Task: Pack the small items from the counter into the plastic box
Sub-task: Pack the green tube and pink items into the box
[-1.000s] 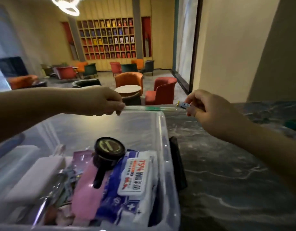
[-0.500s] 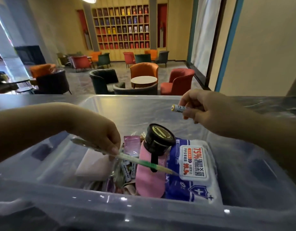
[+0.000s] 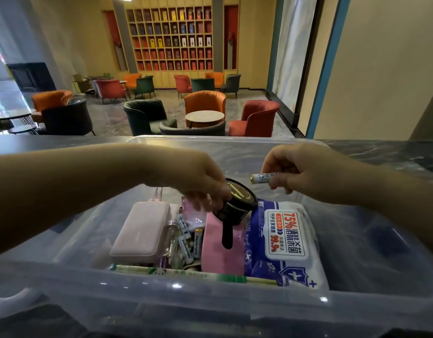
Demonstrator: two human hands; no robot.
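A clear plastic box (image 3: 210,297) sits on the dark marble counter (image 3: 393,154) right below me. Inside lie a pink power bank (image 3: 142,232), loose batteries (image 3: 191,242), a pink pouch (image 3: 220,254), a black round jar (image 3: 238,204) and a blue pack of alcohol wipes (image 3: 283,240). A long green-and-white wrapped stick (image 3: 186,274) lies along the near wall. My left hand (image 3: 198,181) hovers over the box with its fingers hanging down beside the black jar, holding nothing. My right hand (image 3: 303,172) pinches a single battery (image 3: 261,178) above the wipes.
The box fills most of the counter in view; bare counter shows at the far right and far left (image 3: 52,142). Beyond the counter is a lounge with armchairs (image 3: 254,118), a round table (image 3: 204,117) and a wall of shelves.
My left hand let go of the long wrapped stick, which now lies along the box's near wall, and moved right to the black jar. The right hand kept the battery and came lower.
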